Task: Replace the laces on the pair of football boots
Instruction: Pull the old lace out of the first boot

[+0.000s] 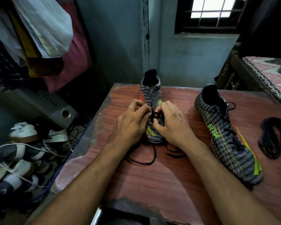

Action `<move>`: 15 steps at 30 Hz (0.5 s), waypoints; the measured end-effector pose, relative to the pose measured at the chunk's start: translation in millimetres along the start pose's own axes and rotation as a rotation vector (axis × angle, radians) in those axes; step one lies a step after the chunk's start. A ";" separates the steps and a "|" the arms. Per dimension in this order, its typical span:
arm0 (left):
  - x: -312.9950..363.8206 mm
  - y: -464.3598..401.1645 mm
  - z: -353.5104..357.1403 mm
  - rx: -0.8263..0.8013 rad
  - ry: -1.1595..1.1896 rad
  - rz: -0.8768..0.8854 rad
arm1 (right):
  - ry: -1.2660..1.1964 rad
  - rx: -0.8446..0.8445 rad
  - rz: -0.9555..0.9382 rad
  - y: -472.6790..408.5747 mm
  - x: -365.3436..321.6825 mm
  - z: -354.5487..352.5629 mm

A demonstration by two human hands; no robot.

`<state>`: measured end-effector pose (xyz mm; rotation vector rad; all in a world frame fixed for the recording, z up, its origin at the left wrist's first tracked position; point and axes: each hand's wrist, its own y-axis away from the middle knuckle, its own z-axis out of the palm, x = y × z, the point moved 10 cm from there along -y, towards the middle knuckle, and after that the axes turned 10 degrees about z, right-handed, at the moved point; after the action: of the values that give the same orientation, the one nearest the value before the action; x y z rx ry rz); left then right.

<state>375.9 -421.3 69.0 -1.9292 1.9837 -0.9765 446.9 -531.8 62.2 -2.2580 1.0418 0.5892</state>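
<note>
Hands, left (pixel 131 122) and right (pixel 172 123), pinch the limp black lace (pixel 154 114) over the striped dark football boot (pixel 152 95) mid-worktop (pixel 152 184); soft, slack cord, probably best gripped near its tips.

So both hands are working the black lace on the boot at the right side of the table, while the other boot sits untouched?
Not quite. The head view shows the left hand and right hand pinching the black lace on the middle boot; the right-side boot sits untouched.
</note>
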 end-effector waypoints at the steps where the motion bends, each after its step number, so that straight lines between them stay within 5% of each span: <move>1: 0.6 -0.4 1.5 -0.018 -0.019 -0.007 | 0.015 -0.001 -0.009 0.1 -0.1 1.2; 15: -5.4 1.3 3.3 -0.006 0.059 -0.020 | -0.030 0.059 -0.021 -1.0 3.6 -2.3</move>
<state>377.4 -417.4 64.2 -1.9485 2.0052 -1.0448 450.2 -534.7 62.1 -2.1995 1.0071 0.5745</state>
